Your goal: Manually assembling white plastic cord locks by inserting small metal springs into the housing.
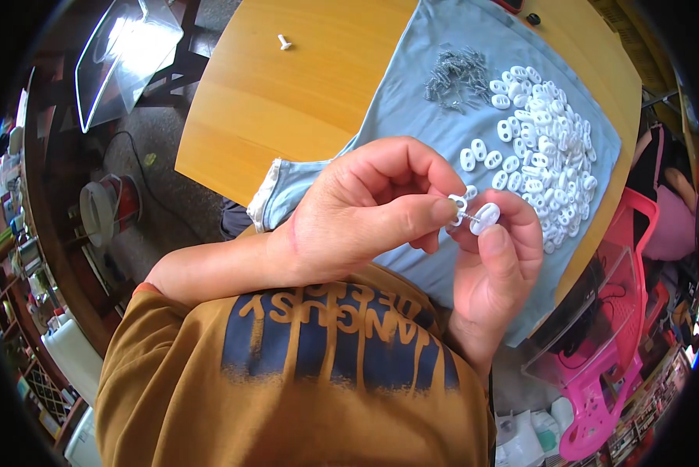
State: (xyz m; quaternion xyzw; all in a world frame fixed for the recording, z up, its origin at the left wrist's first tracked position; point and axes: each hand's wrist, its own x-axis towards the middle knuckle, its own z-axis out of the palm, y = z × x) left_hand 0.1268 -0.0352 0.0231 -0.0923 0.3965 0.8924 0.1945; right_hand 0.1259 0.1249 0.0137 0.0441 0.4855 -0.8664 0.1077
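My left hand point(373, 206) pinches a white plastic piece with holes point(458, 208) between thumb and fingertips. Close on its right, my right hand point(497, 272) grips a white oval piece point(485, 219) with thumb and fingers. A thin silver metal part, perhaps a screw, spans the short gap between the two pieces. Beyond my hands, a large heap of similar white two-holed oval pieces point(555, 144) lies on a light blue cloth point(411, 101). At the cloth's far side is a pile of small silver metal parts point(456, 78), too fine to tell exactly.
The cloth covers part of a yellow wooden table point(287, 101), where a small white peg-like piece point(285, 42) lies. A pink plastic chair point(625, 311) stands at the right. On the floor to the left is a bucket point(108, 206), with a clear panel point(127, 58) beyond.
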